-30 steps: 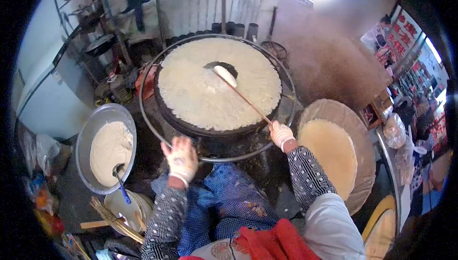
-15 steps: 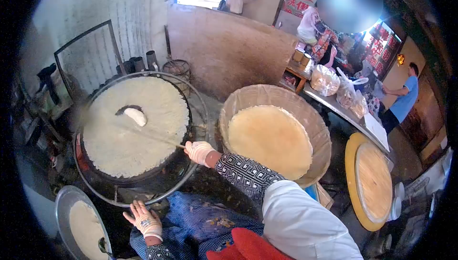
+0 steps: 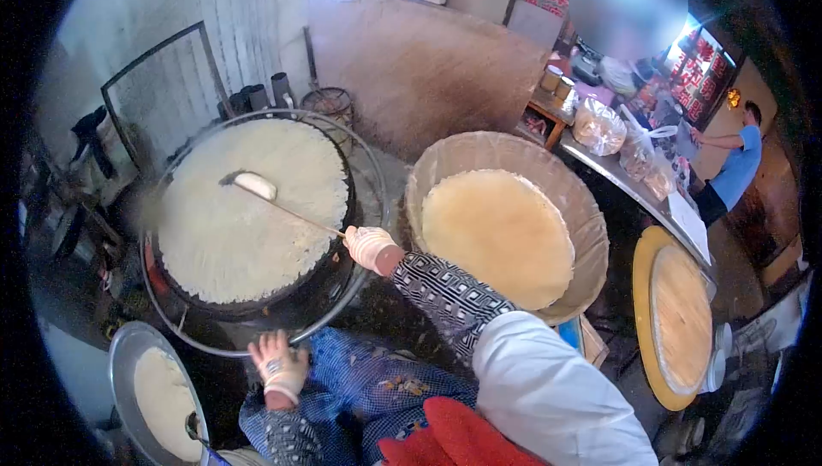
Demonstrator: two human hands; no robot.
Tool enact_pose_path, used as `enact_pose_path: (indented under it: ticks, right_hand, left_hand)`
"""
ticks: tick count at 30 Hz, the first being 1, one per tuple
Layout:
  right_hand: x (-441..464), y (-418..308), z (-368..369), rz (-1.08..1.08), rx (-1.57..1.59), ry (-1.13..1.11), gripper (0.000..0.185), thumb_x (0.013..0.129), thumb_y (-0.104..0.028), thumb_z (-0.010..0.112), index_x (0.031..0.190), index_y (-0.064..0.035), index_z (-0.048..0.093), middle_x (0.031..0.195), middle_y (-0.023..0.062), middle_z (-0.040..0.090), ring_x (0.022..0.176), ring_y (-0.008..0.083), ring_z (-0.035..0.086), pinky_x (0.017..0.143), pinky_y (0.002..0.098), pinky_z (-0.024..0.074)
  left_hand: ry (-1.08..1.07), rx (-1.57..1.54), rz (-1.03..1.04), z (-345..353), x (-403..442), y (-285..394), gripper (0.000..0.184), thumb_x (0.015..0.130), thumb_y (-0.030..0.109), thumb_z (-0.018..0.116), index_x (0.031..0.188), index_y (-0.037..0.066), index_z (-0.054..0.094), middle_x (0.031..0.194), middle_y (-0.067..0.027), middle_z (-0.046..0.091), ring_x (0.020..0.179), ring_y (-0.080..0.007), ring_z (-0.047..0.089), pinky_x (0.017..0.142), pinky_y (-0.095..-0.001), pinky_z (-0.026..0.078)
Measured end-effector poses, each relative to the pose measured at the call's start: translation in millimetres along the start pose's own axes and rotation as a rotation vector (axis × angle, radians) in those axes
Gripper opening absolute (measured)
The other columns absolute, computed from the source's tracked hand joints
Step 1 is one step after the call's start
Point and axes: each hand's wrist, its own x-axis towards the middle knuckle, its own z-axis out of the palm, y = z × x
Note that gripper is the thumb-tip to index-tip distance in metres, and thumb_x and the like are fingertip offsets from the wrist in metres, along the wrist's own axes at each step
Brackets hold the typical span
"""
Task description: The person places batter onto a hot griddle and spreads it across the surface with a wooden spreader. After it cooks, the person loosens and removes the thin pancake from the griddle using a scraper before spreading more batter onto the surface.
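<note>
My right hand (image 3: 368, 248), in a pale glove with fingers bare, grips the thin handle of a long-handled spreader (image 3: 301, 218). Its head, pale with a dark end, lies on a broad round sheet of pale batter (image 3: 214, 248) covering a griddle. The dark griddle edge shows around the batter. My left hand (image 3: 280, 368), gloved the same way, has its fingers spread at the near side of a metal ring (image 3: 360, 290) around the griddle. The fingertips overlap the ring; contact is hard to tell.
A lined basket (image 3: 591, 235) holds a stack of round flat sheets. Pale batter fills part of a metal basin (image 3: 120, 372) at lower left. A yellow round board (image 3: 644, 320) stands at right. Plastic bags (image 3: 599, 128) sit on a counter; people are behind and beside it.
The view has shifted slightly. The spreader head has turned on the batter, its dark end now pointing left. My left hand stays by the ring with fingers spread.
</note>
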Motion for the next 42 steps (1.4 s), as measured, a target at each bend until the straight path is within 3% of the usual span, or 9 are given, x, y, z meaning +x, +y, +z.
enact_pose_path:
  ticks: [3,6,11,16,22,27,34,38,42]
  right_hand:
    - [-20.3,-0.8,-7.3,-0.088,-0.017,-0.088,0.029,0.095,-0.023,0.043,0.098,0.0014,0.059,0.086,0.0157,0.069,0.084,0.0313,0.068,0.071,0.042,0.0537]
    - [-15.1,38.9,-3.8,-0.152,-0.003,0.295,0.023,0.092,-0.021,0.049,0.093,0.001,0.058,0.08,0.0188,0.068,0.075,0.0339,0.068,0.065,0.0451,0.0535]
    - [-7.0,51.8,-5.7,-0.038,0.024,-0.109,0.025,0.094,-0.026,0.049,0.096,-0.0011,0.053,0.079,0.0243,0.065,0.079,0.0408,0.065,0.071,0.0518,0.0496]
    - [19.8,126.3,35.6,0.072,-0.053,0.048,0.032,0.099,-0.032,0.043,0.092,-0.0028,0.054,0.077,0.0209,0.067,0.072,0.0377,0.067,0.065,0.0466,0.0525]
    - [-38.3,155.8,-4.2,-0.242,0.035,-0.054,0.022,0.09,-0.021,0.058,0.098,-0.0038,0.048,0.07,0.0223,0.063,0.067,0.0424,0.062,0.061,0.0557,0.0474]
    - [-20.5,241.5,0.2,0.16,-0.003,-0.218,0.034,0.096,-0.035,0.046,0.105,-0.0038,0.053,0.087,0.0249,0.067,0.083,0.0428,0.065,0.075,0.0526,0.0504]
    - [42.7,192.9,-29.9,0.061,-0.157,-0.358,0.062,0.1,-0.049,0.029,0.097,-0.0013,0.067,0.096,0.0233,0.068,0.09,0.0374,0.066,0.082,0.0454,0.0522]
    - [-11.7,161.1,-29.9,-0.018,0.42,-0.176,0.039,0.092,-0.04,0.061,0.11,-0.0053,0.064,0.082,0.0171,0.069,0.071,0.031,0.068,0.063,0.04,0.0549]
    - [-62.7,130.1,-59.6,0.297,1.195,-0.246,0.046,0.094,-0.024,0.06,0.137,-0.0159,0.049,0.06,-0.0011,0.051,0.041,0.0071,0.042,0.033,0.0234,0.0328]
  left_hand:
    - [-0.217,0.113,-0.103,-3.7,34.7,38.5,0.045,0.079,0.037,0.065,0.111,0.004,0.066,0.113,-0.015,0.066,0.117,-0.0326,0.055,0.111,-0.0558,0.02]
    - [-0.22,0.184,-0.12,33.2,45.6,12.3,0.028,0.079,0.03,0.064,0.099,0.012,0.073,0.104,-0.0107,0.071,0.106,-0.0268,0.063,0.107,-0.0492,0.028]
    - [-0.221,0.259,-0.193,47.0,63.6,8.7,0.025,0.077,0.026,0.062,0.095,0.015,0.075,0.102,-0.0075,0.072,0.106,-0.0231,0.064,0.105,-0.0453,0.03]
    - [-0.289,0.448,-0.184,28.6,63.9,14.4,0.023,0.076,0.028,0.059,0.087,0.019,0.077,0.094,-0.0057,0.073,0.106,-0.024,0.063,0.108,-0.0435,0.027]
    - [-0.227,0.531,-0.187,56.6,69.3,-21.0,0.02,0.079,0.021,0.055,0.083,0.019,0.074,0.088,-0.0066,0.07,0.101,-0.0224,0.062,0.108,-0.0426,0.029]
    - [-0.276,0.638,-0.049,21.9,86.3,-31.6,0.019,0.079,0.018,0.054,0.077,0.02,0.073,0.082,-0.004,0.069,0.097,-0.0213,0.062,0.11,-0.0413,0.03]
    - [-0.369,0.683,-0.062,6.9,107.3,-35.1,0.022,0.081,0.016,0.054,0.085,0.02,0.075,0.092,-0.0046,0.071,0.106,-0.0201,0.06,0.114,-0.041,0.026]
    - [-0.394,0.697,-0.068,0.8,110.1,-29.9,0.022,0.081,0.015,0.055,0.086,0.019,0.075,0.091,-0.004,0.071,0.106,-0.0195,0.06,0.113,-0.0404,0.027]
    - [-0.35,0.67,-0.099,31.6,109.6,-47.1,0.022,0.081,0.014,0.055,0.087,0.019,0.075,0.09,-0.0036,0.071,0.102,-0.0202,0.062,0.11,-0.0407,0.03]
